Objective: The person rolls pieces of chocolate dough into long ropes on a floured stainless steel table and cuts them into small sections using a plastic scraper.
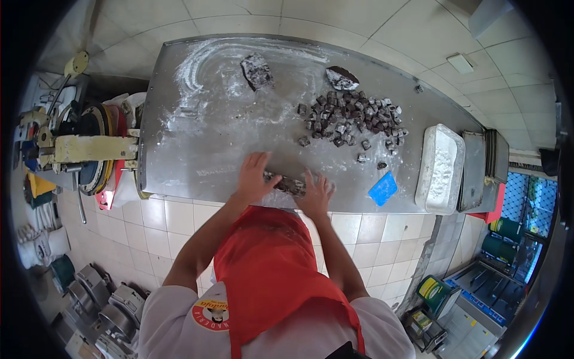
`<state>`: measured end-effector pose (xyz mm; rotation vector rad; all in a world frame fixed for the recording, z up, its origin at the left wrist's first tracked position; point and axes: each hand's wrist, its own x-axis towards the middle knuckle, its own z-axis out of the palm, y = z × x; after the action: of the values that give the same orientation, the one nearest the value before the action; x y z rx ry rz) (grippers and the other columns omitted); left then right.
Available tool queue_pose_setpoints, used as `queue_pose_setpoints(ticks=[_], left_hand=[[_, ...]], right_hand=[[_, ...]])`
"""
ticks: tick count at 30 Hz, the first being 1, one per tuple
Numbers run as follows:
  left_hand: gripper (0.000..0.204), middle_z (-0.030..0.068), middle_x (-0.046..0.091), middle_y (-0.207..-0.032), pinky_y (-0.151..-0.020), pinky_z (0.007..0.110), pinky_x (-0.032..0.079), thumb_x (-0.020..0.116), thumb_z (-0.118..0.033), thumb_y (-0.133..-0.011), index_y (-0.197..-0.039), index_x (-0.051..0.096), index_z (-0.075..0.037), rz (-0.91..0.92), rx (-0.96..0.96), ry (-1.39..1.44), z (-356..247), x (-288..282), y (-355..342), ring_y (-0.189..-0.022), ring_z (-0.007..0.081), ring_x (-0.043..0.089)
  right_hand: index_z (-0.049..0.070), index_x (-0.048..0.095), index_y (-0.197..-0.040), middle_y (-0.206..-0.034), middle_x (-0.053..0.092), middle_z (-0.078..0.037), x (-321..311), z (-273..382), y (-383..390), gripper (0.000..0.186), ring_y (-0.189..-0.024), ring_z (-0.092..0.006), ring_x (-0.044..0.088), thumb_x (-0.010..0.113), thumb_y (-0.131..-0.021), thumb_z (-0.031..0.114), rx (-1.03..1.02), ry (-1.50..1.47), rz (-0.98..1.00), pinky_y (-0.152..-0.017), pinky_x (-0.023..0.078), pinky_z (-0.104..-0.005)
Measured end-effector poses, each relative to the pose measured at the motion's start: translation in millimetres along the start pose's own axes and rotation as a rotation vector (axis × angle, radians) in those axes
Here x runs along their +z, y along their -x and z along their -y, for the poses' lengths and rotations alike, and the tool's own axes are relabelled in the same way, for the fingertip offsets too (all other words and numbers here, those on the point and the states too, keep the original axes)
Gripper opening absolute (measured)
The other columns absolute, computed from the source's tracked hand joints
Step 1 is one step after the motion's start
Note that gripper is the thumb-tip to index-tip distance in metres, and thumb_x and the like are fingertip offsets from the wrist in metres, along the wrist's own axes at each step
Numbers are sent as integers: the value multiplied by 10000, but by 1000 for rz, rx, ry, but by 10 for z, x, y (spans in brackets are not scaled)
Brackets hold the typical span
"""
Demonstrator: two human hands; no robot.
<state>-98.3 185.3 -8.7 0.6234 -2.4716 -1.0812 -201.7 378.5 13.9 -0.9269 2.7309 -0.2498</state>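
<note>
A short dark log of floured dough (284,183) lies near the front edge of the steel table (209,143). My left hand (254,176) rests at its left end, fingers stretched out on the steel and thumb against the log. At the other end, my right hand (317,191) touches it with fingers spread. Beyond them sit many small dark floured cubes (356,119) and two larger dark pieces, one at the back centre (257,72) and one farther right (342,78). A blue scraper (382,188) lies right of my right hand. White powder is smeared over the back left.
A metal pan of white powder (441,167) stands at the table's right, beside stacked trays (475,167). A cream-painted machine (95,149) adjoins the left end. Metal equipment (110,311) stands on the floor at lower left; a grey appliance (463,314) is at lower right.
</note>
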Motion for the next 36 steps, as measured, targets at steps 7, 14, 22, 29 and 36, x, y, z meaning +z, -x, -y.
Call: queue_pose_setpoints(ticks=[7,14,22,29,36], left_hand=[[556,130,546,-1246,-964,470,461,768,-265,-787,-1305,591,-171,673,105,-269,-290,311,72,-1207,341,513],[728,186,352,-1554,-1155,639,190,579,-421,-931,-1491,379,-2,565,175,-221,-701,396,828,-1469,395,257],[843,159,223,-1638,-1169,666,108,388,-639,-965,-1546,320,-32,203,-70,-553,-453,857,-676,-1522,383,128],[730,205,480,-1433,-1099,581,344,619,-463,-910,-1499,398,-92,533,214,-413,-279,661,-55,-1355,393,433],[530,122,585,-1122,-899,482,491,699,-274,-848,-1351,536,-235,575,140,-375,164,-144,-16,-1130,320,580]], right_hand=[[216,590,-1345,-1320,539,-197,-266,-637,-50,647,-1259,-420,496,790,-734,148,-100,-141,308,-1076,412,-520],[186,584,-1383,-1458,460,-167,66,-597,734,543,-1371,-442,385,710,-855,187,-388,-94,-39,-1158,272,-614],[210,358,-1550,-1632,247,-155,46,-379,-955,646,-1489,-393,240,509,-964,434,33,177,-248,-1179,134,-646],[116,520,-1412,-1385,521,-210,2,-975,-57,682,-1303,-405,459,738,-776,231,-280,25,-153,-1106,309,-578],[101,592,-1311,-1219,585,-200,95,-376,-151,629,-1134,-413,552,739,-699,100,-330,-126,74,-953,456,-507]])
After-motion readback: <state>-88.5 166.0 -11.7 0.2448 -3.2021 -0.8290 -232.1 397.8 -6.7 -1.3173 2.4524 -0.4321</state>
